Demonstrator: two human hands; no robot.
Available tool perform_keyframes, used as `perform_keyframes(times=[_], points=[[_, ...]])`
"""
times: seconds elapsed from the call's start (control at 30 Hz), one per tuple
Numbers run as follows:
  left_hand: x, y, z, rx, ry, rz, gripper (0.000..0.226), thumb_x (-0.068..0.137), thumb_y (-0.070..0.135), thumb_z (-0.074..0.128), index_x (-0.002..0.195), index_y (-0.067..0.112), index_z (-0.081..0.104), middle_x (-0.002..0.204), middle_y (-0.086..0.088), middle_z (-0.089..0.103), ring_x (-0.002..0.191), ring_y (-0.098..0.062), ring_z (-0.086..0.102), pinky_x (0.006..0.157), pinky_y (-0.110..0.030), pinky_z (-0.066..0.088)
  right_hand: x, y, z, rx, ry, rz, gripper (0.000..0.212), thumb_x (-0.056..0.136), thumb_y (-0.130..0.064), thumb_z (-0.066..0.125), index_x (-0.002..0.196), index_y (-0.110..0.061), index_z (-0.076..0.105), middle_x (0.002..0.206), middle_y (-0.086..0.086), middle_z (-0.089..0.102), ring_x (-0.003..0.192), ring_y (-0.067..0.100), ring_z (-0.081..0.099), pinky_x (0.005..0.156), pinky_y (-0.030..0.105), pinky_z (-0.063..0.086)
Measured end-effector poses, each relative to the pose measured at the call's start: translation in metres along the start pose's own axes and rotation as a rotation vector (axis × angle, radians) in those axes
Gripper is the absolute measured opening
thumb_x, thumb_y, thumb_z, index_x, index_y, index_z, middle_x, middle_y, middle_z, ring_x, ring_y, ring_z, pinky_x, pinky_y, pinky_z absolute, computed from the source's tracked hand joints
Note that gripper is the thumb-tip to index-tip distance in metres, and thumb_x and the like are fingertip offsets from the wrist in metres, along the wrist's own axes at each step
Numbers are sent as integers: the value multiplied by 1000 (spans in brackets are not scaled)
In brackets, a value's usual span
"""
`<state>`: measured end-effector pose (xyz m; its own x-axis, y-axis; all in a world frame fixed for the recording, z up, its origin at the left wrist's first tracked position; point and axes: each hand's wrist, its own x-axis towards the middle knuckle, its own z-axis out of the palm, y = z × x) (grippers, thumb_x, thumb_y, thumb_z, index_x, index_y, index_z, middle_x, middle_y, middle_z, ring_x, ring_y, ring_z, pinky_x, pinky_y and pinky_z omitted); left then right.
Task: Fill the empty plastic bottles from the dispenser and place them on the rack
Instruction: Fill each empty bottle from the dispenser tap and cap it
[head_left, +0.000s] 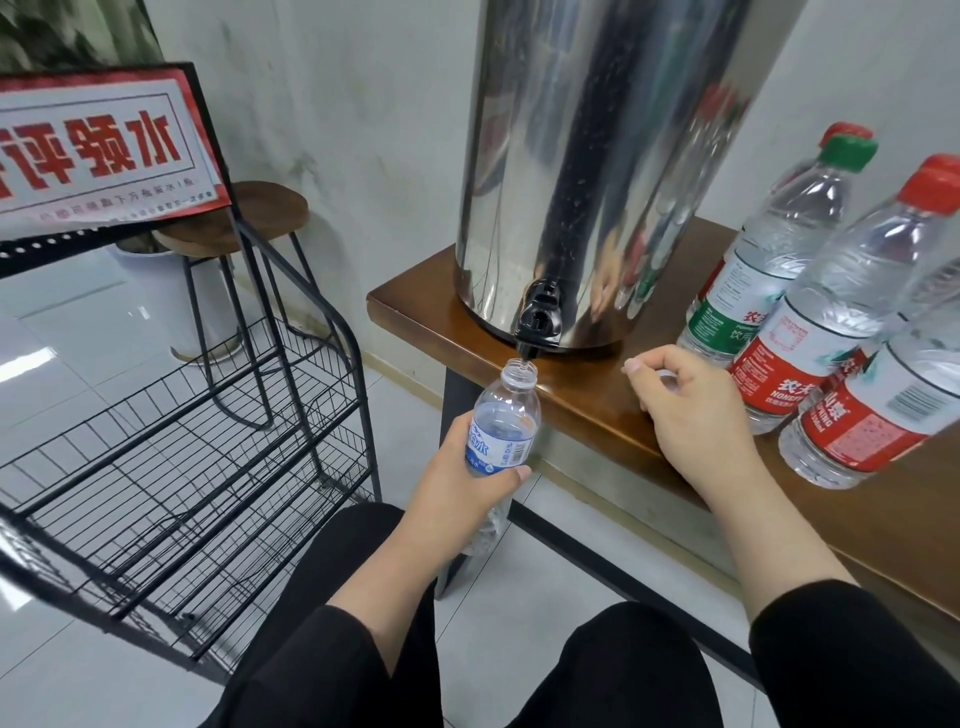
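Note:
My left hand (462, 486) grips a small clear plastic bottle (503, 423) with a blue-and-white label. The bottle stands uncapped, its open mouth right under the black tap (537, 325) of the tall steel dispenser (597, 166). My right hand (691, 410) rests on the front edge of the wooden table (587, 410), fingers curled round a small white cap (666, 375) that is mostly hidden. The black wire rack (182, 467) stands to the left with bare shelves.
Several capped bottles with red or green labels (831, 317) stand on the table at the right. A red-bordered sign (98, 150) tops the rack. A round wooden stool (244, 218) and a white pot stand behind it. My knees are at the bottom.

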<state>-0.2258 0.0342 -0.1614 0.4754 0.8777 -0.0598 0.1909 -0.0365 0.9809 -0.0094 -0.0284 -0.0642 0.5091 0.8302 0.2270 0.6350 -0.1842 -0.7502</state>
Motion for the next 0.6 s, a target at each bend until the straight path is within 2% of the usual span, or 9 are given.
perform_keyframes(times=[0.23, 0.6], points=[[-1, 3, -1, -19, 0, 2, 55, 87, 23, 80, 134, 33, 53, 116, 14, 71, 103, 3, 66, 82, -8, 50, -2, -2, -1, -11, -2, 9, 17, 100, -36, 60, 89, -26, 68, 76, -1, 67, 70, 14, 59, 57, 26, 44], [-2, 4, -1, -17, -4, -8, 54, 88, 25, 79, 133, 35, 52, 116, 15, 70, 106, 0, 67, 85, -11, 53, -2, -3, -1, -16, -7, 38, 16, 101, -38, 60, 91, -28, 68, 78, -4, 67, 74, 12, 61, 59, 27, 46]])
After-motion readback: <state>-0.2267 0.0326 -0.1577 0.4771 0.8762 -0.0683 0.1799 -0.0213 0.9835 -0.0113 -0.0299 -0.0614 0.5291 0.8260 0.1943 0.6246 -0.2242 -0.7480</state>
